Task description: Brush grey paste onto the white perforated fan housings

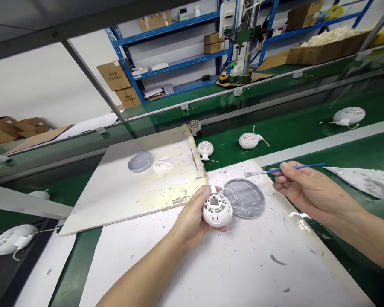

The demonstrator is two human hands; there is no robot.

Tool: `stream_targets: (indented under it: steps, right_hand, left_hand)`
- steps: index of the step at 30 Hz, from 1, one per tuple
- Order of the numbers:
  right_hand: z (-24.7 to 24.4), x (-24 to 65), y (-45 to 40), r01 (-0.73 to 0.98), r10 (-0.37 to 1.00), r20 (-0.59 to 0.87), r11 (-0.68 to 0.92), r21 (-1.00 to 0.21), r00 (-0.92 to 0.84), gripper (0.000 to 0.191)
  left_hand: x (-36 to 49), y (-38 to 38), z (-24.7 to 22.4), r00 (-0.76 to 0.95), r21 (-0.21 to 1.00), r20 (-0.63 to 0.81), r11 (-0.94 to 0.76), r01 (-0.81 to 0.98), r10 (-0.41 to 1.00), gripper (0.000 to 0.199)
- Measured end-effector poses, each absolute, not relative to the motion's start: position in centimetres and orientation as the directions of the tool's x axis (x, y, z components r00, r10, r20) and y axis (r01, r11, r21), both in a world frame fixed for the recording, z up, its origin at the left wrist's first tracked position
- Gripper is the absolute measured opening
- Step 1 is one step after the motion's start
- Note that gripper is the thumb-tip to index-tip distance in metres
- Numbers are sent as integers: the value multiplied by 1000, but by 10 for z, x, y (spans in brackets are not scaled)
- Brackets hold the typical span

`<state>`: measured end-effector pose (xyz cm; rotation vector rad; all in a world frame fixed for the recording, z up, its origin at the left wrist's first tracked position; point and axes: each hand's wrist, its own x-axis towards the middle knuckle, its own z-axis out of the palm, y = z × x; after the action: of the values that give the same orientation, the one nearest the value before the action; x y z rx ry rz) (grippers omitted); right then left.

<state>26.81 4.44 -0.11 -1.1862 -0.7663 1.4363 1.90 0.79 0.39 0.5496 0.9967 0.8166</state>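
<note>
My left hand (192, 219) holds a round white vented housing (216, 211) with a square opening at its top and a thin white wire. Between the fingers and thumb of my right hand (294, 181) is a thin blue brush (301, 167), its grey-stained bristles pointing left. Below the bristles, a round dish of grey paste (245, 198) rests on the stained white sheet (243, 260), just behind the housing. The bristles touch neither the housing nor the paste.
A white board (115, 192) at the left carries a second grey dish (141, 161) and a crumpled white piece (163, 165). More white housings (248, 140) lie on the green surface (275, 128) behind. A grey-smeared sheet (368, 180) is at the right.
</note>
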Motion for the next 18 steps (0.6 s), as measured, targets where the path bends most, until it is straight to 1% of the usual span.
stream_targets:
  steps: [2, 4, 7, 10, 12, 15, 16, 18]
  right_hand:
    - [9, 259, 44, -327, 976, -216, -194, -925, 32, 32]
    - [15, 249, 42, -288, 988, -155, -146, -946, 9, 33]
    - [17, 238, 35, -159, 999, -54, -54, -986, -7, 32]
    - [15, 233, 26, 11, 998, 62, 62, -998, -27, 26]
    - [13, 233, 19, 103, 982, 184, 189, -977, -51, 18]
    - [10, 235, 11, 182, 924, 364, 381, -907, -118, 8]
    - [9, 236, 9, 194, 900, 408, 432, -881, -152, 7]
    - [8, 239, 7, 207, 852, 473, 516, -831, -225, 13]
  left_hand:
    - [22, 6, 2, 323, 722, -517, 606, -333, 793, 31]
    - [24, 5, 1, 331, 721, -521, 613, -323, 787, 32]
    - [25, 4, 1, 333, 738, -500, 594, -321, 800, 32]
    - [24, 3, 3, 342, 763, -459, 561, -322, 820, 30]
    - [23, 2, 5, 351, 769, -440, 548, -329, 827, 28]
    - [22, 0, 6, 376, 764, -407, 536, -360, 833, 27]
    - [22, 0, 6, 384, 763, -393, 529, -370, 835, 29]
    - [22, -1, 5, 392, 763, -375, 520, -384, 840, 31]
